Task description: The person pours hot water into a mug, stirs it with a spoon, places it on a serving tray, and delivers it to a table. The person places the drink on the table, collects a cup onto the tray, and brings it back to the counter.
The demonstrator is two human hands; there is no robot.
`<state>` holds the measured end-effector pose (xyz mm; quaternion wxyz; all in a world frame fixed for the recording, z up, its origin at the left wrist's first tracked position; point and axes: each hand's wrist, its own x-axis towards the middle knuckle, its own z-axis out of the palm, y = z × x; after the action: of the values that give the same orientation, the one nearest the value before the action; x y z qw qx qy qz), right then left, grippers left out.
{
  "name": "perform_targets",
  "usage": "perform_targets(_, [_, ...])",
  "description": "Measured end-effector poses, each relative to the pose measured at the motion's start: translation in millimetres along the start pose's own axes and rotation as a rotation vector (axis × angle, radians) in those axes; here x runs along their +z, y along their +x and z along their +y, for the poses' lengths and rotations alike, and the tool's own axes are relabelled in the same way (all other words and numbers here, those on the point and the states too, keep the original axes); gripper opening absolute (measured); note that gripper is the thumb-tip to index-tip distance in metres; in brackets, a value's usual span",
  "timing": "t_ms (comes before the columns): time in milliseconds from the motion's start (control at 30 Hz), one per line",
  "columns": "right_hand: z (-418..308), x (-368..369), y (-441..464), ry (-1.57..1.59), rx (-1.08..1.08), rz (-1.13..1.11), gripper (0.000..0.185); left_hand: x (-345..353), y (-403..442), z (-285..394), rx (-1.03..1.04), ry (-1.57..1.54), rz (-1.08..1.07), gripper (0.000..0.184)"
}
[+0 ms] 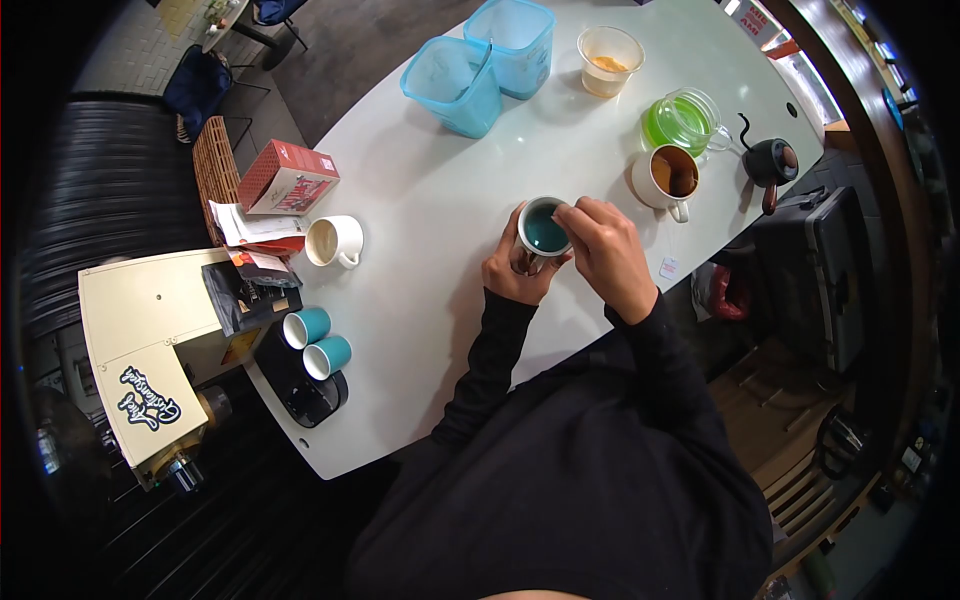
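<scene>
My left hand (513, 272) wraps around a cup (546, 228) with a pale rim, near the middle of the white table. Dark teal liquid, or a dark teal inside, shows in the cup. Over the cup's right rim, the fingers of my right hand (606, 250) are pinched together; whatever they hold is hidden. To the right of that hand stands a white mug (655, 190) of brown liquid with a tea bag or similar in it. A small paper tag (669, 268) lies on the table below this mug.
Blue plastic containers (465, 110), a plastic cup (600, 85), a jug of green liquid (672, 120) and a black gooseneck kettle (768, 162) stand farther off. Leftward are a white mug (345, 240), a red box (290, 180), two teal cups (335, 352) and a cream-coloured machine (130, 310).
</scene>
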<state>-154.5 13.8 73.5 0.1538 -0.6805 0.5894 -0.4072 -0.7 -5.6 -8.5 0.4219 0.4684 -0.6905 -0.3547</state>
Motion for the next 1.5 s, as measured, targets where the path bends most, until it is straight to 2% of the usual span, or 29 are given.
perform_targets(67, [3,-4,0,-0.102,-0.019,0.011,0.01,0,-1,0,-0.057,-0.02,-0.023,0.087])
perform_targets(167, [1,-9,-5,-0.118,0.006,-0.036,0.018,4,-1,-9,0.034,-0.055,0.015,0.088])
perform_targets(267, [-4,-6,-9,-0.016,0.018,-0.054,0.017,4,-3,-10,-0.014,-0.093,-0.001,0.088])
perform_targets(367, [-3,2,-7,0.05,0.035,-0.034,0.01,4,-4,-10,-0.176,-0.144,-0.054,0.088])
perform_targets(500, [1,-1,0,-0.031,0.019,0.012,0.009,5,-3,-11,-0.099,-0.149,-0.027,0.088])
perform_targets(567, [2,-6,0,-0.12,-0.006,-0.001,0.017,4,-2,-9,-0.096,-0.143,-0.027,0.089])
perform_targets(600, [1,-8,-1,-0.093,0.017,-0.005,0.009,4,-2,-9,-0.04,-0.112,-0.008,0.089])
perform_targets(667, [-2,-10,-6,-0.064,0.018,-0.039,0.009,4,-2,-9,0.016,-0.084,0.015,0.09])
perform_targets(767, [-4,-4,-6,0.021,0.027,-0.058,0.008,5,-4,-11,-0.111,-0.15,-0.019,0.09])
perform_targets(833, [-5,1,-3,0.075,0.035,-0.041,0.008,6,-4,-14,-0.088,-0.136,-0.011,0.09])
perform_targets(967, [-1,0,2,-0.072,0.019,0.007,0.013,2,-2,-5,-0.123,-0.139,-0.024,0.091])
perform_targets(1033, [0,-5,1,-0.119,0.006,0.017,0.012,-1,3,4,0.058,-0.021,0.032,0.09])
perform_targets(1167, [-3,-8,-6,-0.039,0.024,-0.034,0.01,3,0,-4,0.028,-0.075,0.021,0.089])
perform_targets(1267, [-3,0,-5,0.043,0.03,-0.032,0.009,4,-3,-9,-0.14,-0.124,-0.042,0.089])
perform_targets(1467, [-1,-8,-1,-0.065,0.037,0.024,0.008,2,1,1,0.025,-0.053,0.017,0.088])
perform_targets(1500, [-1,-10,-2,-0.089,0.04,0.016,0.008,2,0,0,-0.044,-0.107,-0.011,0.089])
